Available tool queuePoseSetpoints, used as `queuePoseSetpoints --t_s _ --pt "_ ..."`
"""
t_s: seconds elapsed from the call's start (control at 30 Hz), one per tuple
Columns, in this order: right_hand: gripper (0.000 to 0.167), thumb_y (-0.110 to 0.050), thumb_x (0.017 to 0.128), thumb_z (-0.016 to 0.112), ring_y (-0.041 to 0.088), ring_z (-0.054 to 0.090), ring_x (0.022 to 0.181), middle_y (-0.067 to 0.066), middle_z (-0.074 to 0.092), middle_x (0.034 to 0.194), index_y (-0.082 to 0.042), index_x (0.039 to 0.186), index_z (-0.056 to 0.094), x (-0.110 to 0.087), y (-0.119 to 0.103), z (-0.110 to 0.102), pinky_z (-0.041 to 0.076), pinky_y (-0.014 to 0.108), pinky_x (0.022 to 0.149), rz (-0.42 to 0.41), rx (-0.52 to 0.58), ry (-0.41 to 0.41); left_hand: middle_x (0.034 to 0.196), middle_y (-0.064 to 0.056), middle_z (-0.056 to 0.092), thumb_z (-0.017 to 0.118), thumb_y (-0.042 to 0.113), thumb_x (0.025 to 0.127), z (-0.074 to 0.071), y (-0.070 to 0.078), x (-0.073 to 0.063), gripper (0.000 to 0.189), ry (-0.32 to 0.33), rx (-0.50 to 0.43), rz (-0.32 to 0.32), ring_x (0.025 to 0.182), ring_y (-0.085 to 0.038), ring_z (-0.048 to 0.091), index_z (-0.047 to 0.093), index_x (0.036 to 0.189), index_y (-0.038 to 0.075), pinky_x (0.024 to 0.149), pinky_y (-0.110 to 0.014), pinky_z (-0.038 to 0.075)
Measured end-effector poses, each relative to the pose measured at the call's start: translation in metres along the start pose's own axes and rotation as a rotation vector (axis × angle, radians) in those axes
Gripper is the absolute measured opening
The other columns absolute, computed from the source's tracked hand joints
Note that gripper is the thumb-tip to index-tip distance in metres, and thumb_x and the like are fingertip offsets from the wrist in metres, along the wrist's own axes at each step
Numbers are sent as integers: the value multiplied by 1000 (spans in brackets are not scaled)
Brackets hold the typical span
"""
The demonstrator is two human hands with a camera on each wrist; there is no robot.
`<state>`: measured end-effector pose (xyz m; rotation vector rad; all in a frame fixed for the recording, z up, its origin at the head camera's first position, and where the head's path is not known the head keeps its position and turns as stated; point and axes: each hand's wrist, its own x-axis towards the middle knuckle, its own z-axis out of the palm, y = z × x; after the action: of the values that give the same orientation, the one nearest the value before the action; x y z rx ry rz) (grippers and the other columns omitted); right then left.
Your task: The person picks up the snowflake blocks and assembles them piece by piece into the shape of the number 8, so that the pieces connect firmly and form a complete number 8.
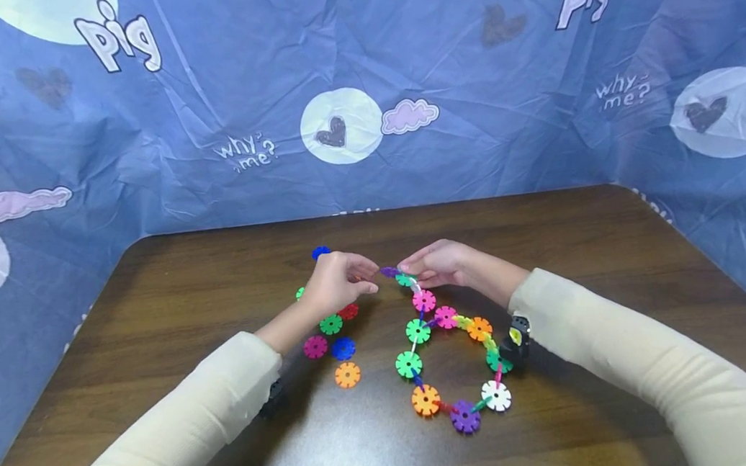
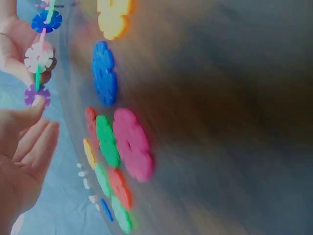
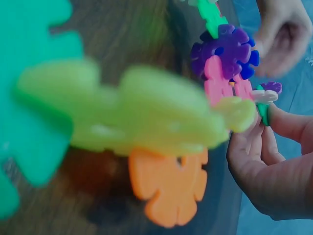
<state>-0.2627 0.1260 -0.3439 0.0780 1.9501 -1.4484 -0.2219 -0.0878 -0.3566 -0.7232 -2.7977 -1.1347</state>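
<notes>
My right hand point(image 1: 443, 263) pinches a green snowflake disc point(image 3: 264, 112) near the free end of a linked chain of plastic snowflake discs. A purple disc point(image 1: 389, 271) is slotted onto that end and points towards my left hand point(image 1: 337, 282). The left fingers are extended with the thumb apart, and the fingertips are close to the purple disc; in the left wrist view the thumb overlaps it point(image 2: 37, 95). Below the right hand, a white disc and a pink disc point(image 1: 424, 301) lead down to a ring of joined discs, including a white one point(image 1: 496, 396).
Left of the ring, loose discs lie on the brown table point(image 1: 220, 272): orange point(image 1: 347, 375), blue point(image 1: 343, 348), magenta point(image 1: 316, 347), green point(image 1: 330, 324) and red. Another blue disc point(image 1: 320, 252) lies behind the left hand. A printed blue cloth point(image 1: 258, 75) hangs behind the table.
</notes>
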Motion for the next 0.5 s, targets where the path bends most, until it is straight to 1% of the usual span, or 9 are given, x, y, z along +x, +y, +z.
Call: queuePoseSetpoints --t_s 0.07,0.13,0.17,0.2,0.3,0.37,0.43,0.5 --pt "42 -13 96 57 5 62 74 -8 65 76 5 134 50 1 2 -3 55 26 89 3 0 -2 96 -17 75 79 7 77 -6 -1 -11 25 -61 5 4 88 -25 73 72 100 -3 78 -34 60" --pt "43 -12 96 56 4 62 73 -8 65 76 5 135 49 1 5 -7 55 21 79 4 4 -3 94 -16 75 79 7 77 -13 -1 -23 26 -135 9 28 87 -24 73 72 99 -2 76 -31 60" --pt "43 -12 97 56 4 61 73 -8 65 77 6 135 49 1 6 -8 55 19 75 5 9 -5 94 -14 75 80 8 77 -16 -1 -30 26 -175 9 35 86 -22 73 72 100 -1 75 -29 60" --pt "44 -12 97 56 4 61 72 -8 64 76 6 136 48 2 7 -10 55 18 73 6 15 -8 94 -13 75 80 8 76 -18 0 -36 26 -213 11 56 85 -21 72 72 100 0 74 -28 60" --pt "45 -12 97 54 4 61 72 -8 64 76 7 137 46 2 10 -12 54 18 71 4 30 -18 93 -8 75 82 11 75 -23 3 -54 28 -322 67 154 83 -17 70 74 100 4 71 -22 58" --pt "45 -12 97 54 4 61 72 -8 64 76 8 137 45 2 11 -13 55 17 71 0 38 -24 94 -4 76 83 13 73 -24 4 -65 29 -381 123 228 85 -15 68 74 100 8 72 -21 57" --pt "45 -11 97 54 4 61 72 -8 64 75 8 137 44 2 12 -13 54 18 71 -3 47 -28 95 -2 75 84 15 73 -23 4 -73 30 -421 187 294 87 -14 67 75 101 10 75 -22 56" --pt "45 -11 97 54 4 61 72 -8 65 75 8 137 44 2 12 -12 54 18 71 -1 56 -31 96 0 75 84 14 72 -22 3 -78 31 -430 242 348 90 -14 66 75 102 10 81 -25 56"
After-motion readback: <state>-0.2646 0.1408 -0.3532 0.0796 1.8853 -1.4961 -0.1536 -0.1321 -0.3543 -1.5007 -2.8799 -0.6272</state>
